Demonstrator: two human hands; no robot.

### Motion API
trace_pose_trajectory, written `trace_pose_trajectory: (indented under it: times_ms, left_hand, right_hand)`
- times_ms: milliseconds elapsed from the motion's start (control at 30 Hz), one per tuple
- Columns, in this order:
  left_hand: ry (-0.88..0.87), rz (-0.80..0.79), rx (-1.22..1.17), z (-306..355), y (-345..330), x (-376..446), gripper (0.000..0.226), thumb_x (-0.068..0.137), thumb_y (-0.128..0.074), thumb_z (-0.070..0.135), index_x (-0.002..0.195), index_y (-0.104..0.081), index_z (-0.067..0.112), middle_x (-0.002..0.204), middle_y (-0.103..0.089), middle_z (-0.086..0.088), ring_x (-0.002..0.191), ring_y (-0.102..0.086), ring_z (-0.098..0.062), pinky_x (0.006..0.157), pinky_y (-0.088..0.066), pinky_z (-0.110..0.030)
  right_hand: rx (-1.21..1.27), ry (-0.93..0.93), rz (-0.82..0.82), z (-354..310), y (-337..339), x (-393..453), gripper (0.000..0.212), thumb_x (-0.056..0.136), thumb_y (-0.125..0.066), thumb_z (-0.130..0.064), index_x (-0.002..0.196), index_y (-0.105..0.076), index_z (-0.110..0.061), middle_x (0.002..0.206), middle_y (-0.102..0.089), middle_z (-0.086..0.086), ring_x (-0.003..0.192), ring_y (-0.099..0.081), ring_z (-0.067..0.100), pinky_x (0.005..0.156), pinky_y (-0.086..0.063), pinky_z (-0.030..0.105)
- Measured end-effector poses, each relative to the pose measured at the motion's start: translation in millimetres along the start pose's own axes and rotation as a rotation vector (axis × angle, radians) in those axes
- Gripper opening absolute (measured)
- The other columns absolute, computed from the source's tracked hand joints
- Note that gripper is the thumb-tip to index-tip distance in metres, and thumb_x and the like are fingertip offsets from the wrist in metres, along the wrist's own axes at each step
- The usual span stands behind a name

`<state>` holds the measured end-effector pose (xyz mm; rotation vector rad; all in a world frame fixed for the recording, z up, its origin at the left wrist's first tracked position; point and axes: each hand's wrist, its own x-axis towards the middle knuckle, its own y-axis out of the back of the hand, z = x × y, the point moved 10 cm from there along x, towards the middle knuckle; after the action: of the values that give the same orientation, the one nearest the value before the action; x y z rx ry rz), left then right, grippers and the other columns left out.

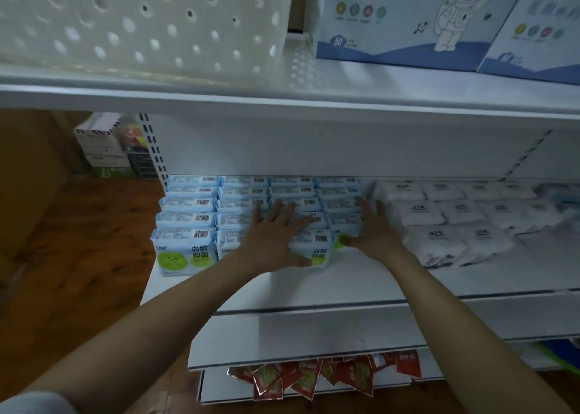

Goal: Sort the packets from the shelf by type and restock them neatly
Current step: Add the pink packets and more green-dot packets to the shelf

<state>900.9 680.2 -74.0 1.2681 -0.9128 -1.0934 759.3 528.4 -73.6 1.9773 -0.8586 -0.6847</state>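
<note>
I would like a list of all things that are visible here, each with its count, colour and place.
blue packets: about twenty, light blue with green circle, four rows on left of middle shelf
white packets: about a dozen, white, right of middle shelf
red sachets: a loose heap, red, lower shelf
mask boxes: two, blue and white, top shelf right
perforated basket: one, cream, top shelf left
stacked boxes: several, mixed colours, on floor behind at left
left hand: flat on blue packets
right hand: flat at right edge of blue packets
</note>
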Motion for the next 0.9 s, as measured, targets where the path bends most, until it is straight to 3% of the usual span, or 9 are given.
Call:
trace_pose_trajectory:
  times_ms: [133, 233, 400, 567, 667, 800, 900]
  left_hand:
    - [-0.028, 0.038, 0.073, -1, -3, -2, 0.089, 0.084, -0.055, 0.068, 0.152, -0.002, 0.046, 0.164, 0.006, -0.001, 0.150, 0.010, -0.029, 0.117, 0.008, -0.059]
    - [-0.024, 0.042, 0.117, -1, -5, -3, 0.090, 0.085, -0.053, 0.068, 0.148, 0.008, 0.048, 0.164, 0.006, -0.001, 0.150, 0.009, -0.029, 0.118, 0.003, -0.058]
    - [0.000, 0.013, 0.133, -2, -5, -1, 0.090, 0.084, -0.052, 0.069, 0.151, 0.003, 0.046, 0.164, 0.008, 0.000, 0.150, 0.009, -0.028, 0.119, 0.003, -0.057]
    - [0.017, 0.000, 0.104, -3, -5, 0, 0.093, 0.081, -0.050, 0.075, 0.153, 0.001, 0.044, 0.164, 0.006, 0.003, 0.150, 0.009, -0.024, 0.119, 0.004, -0.056]
    - [0.053, -0.011, 0.035, 0, 3, 2, 0.096, 0.077, -0.043, 0.083, 0.153, -0.003, 0.042, 0.164, 0.001, 0.005, 0.151, 0.006, -0.021, 0.119, 0.004, -0.055]
    - [0.120, 0.022, -0.077, 14, 28, 10, 0.094, 0.074, -0.029, 0.089, 0.153, -0.011, 0.042, 0.163, -0.009, 0.008, 0.151, 0.000, -0.017, 0.120, 0.003, -0.051]
    - [0.165, 0.110, -0.166, 33, 51, 19, 0.078, 0.085, -0.036, 0.078, 0.151, -0.024, 0.038, 0.160, -0.024, 0.006, 0.148, -0.015, -0.019, 0.120, -0.006, -0.050]
  right_hand:
    - [-0.101, 0.109, 0.002, -11, -16, 4, 0.094, 0.083, -0.072, -0.049, 0.154, -0.012, -0.037, 0.164, 0.007, 0.006, 0.144, -0.026, 0.034, 0.112, -0.034, 0.046]
    - [-0.109, 0.103, 0.034, -14, -14, 5, 0.085, 0.089, -0.068, -0.041, 0.155, -0.016, -0.030, 0.164, 0.002, 0.010, 0.141, -0.031, 0.038, 0.108, -0.036, 0.044]
    - [-0.104, 0.111, 0.020, -20, -16, 8, 0.085, 0.088, -0.069, -0.035, 0.154, -0.016, -0.025, 0.162, 0.000, 0.013, 0.138, -0.031, 0.042, 0.103, -0.040, 0.045]
    - [-0.048, 0.148, -0.105, -12, -14, 13, 0.096, 0.081, -0.073, -0.052, 0.155, -0.017, -0.028, 0.161, -0.005, 0.005, 0.140, -0.032, 0.034, 0.111, -0.036, 0.044]
    - [-0.093, 0.143, -0.107, -12, -1, 14, 0.087, 0.087, -0.064, -0.055, 0.155, -0.018, -0.027, 0.161, -0.017, 0.003, 0.139, -0.036, 0.031, 0.110, -0.038, 0.045]
    - [-0.048, 0.129, 0.082, -19, 42, 6, 0.046, 0.097, -0.050, -0.047, 0.136, -0.048, -0.023, 0.136, -0.054, 0.003, 0.117, -0.054, 0.025, 0.088, -0.047, 0.034]
    - [-0.025, 0.140, 0.129, -20, 67, -3, 0.027, 0.101, -0.045, -0.039, 0.108, -0.062, -0.018, 0.104, -0.064, 0.003, 0.087, -0.055, 0.019, 0.061, -0.035, 0.028]
